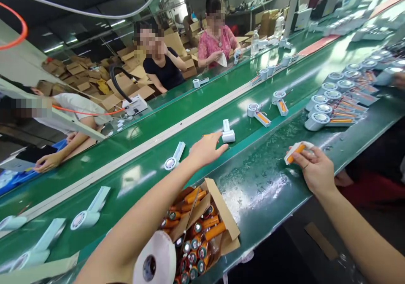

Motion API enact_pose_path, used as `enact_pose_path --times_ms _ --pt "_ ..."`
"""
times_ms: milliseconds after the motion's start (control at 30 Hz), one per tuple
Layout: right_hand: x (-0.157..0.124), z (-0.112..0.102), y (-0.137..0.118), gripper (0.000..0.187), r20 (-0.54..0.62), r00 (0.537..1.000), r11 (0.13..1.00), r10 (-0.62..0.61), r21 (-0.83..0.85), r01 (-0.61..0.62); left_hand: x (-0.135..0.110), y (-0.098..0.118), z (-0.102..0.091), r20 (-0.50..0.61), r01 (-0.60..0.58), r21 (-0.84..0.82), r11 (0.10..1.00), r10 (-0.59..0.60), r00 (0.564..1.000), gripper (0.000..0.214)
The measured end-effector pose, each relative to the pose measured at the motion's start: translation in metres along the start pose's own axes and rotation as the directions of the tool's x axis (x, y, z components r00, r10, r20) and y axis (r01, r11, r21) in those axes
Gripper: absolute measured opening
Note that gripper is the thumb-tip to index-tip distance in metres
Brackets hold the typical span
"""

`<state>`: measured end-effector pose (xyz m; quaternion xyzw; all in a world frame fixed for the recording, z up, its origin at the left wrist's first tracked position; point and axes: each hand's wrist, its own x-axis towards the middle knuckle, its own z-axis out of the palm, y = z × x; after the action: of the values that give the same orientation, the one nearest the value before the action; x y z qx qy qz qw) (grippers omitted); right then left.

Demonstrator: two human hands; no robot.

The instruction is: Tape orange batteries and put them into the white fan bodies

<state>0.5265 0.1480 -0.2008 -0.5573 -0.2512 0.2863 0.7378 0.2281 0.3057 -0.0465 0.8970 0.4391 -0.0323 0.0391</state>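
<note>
My left hand [205,150] reaches over the green conveyor belt, its thumb and fingers apart. Its fingertips are close to a white handheld fan body [228,135]; whether they touch it I cannot tell. Just behind the hand shows a bit of orange, mostly hidden. My right hand [316,170] is closed around an orange cylindrical battery [297,152] with a white piece along it, held above the bench. Below my left forearm stands an open cardboard box [223,210] of orange batteries. A white tape roll [164,254] leans against the box, partly covered by my arm.
More fan bodies lie along the belt [133,204], some with orange batteries inside. Several fans with batteries and wires [332,94] are grouped on the bench at right. Across the belt sit co-workers [218,44]; cardboard boxes are piled behind. Another person's hand shows at the right edge.
</note>
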Motion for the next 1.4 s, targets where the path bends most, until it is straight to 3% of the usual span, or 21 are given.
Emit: enact_pose_path --times_ms 100,167,233,400,500,633,700,833,967,1067,1200,1267,1400 --pt "0.002 0.007 0.012 0.063 0.016 0.999 0.995 -0.032 -0.094 0.033 0.087 0.017 0.024 0.035 -0.006 0.069 0.998 0.004 0.999 0.065" --pt "0.004 0.006 0.014 0.061 0.036 0.999 0.996 -0.017 -0.092 0.02 0.119 0.026 0.039 0.062 -0.056 0.116 0.992 0.049 0.997 0.059" --pt "0.006 0.004 0.012 0.06 0.067 0.998 0.998 0.015 -0.067 -0.011 0.133 0.029 0.047 0.089 -0.071 0.164 0.984 0.057 0.994 0.058" --pt "0.005 0.008 0.007 0.058 0.047 0.998 0.999 0.039 -0.011 -0.039 0.121 0.001 0.036 0.129 -0.009 0.251 0.968 -0.025 0.991 0.056" --pt "0.0 0.014 0.006 0.057 0.063 0.998 1.0 0.031 -0.006 -0.031 0.1 -0.015 0.027 0.212 -0.148 0.235 0.961 0.098 0.972 0.045" --pt "0.003 0.033 -0.007 0.054 0.185 0.981 0.999 -0.053 0.003 0.053 0.084 -0.012 0.032 0.286 -0.324 0.179 0.929 0.266 0.921 0.043" --pt "0.015 0.052 -0.015 0.052 0.308 0.945 0.993 -0.111 -0.003 0.117 0.086 -0.005 0.037 0.296 -0.334 0.16 0.929 0.278 0.914 0.035" --pt "0.052 0.103 -0.023 0.045 0.54 0.825 0.971 -0.163 -0.061 0.232 0.101 0.007 0.042 0.316 -0.28 0.116 0.953 0.232 0.92 0.01" --pt "0.077 0.137 -0.019 0.033 0.711 0.677 0.882 -0.191 -0.179 0.437 0.11 0.005 0.042 0.342 -0.237 0.051 0.97 0.206 0.917 0.024" --pt "0.078 0.141 -0.013 0.03 0.786 0.593 0.785 -0.174 -0.253 0.566 0.111 -0.001 0.044 0.341 -0.238 -0.025 0.971 0.232 0.911 0.026" --pt "0.069 0.131 -0.008 0.034 0.809 0.556 0.657 -0.19 -0.316 0.685 0.115 -0.008 0.048 0.299 -0.252 -0.135 0.958 0.282 0.912 0.023" --pt "0.066 0.128 -0.007 0.031 0.834 0.515 0.575 -0.196 -0.328 0.75 0.117 -0.01 0.049 0.279 -0.252 -0.182 0.95 0.296 0.914 0.022" --pt "0.063 0.129 -0.016 0.029 0.903 0.426 0.365 -0.063 -0.376 0.852 0.122 -0.014 0.05 0.231 -0.235 -0.274 0.933 0.301 0.925 0.026"
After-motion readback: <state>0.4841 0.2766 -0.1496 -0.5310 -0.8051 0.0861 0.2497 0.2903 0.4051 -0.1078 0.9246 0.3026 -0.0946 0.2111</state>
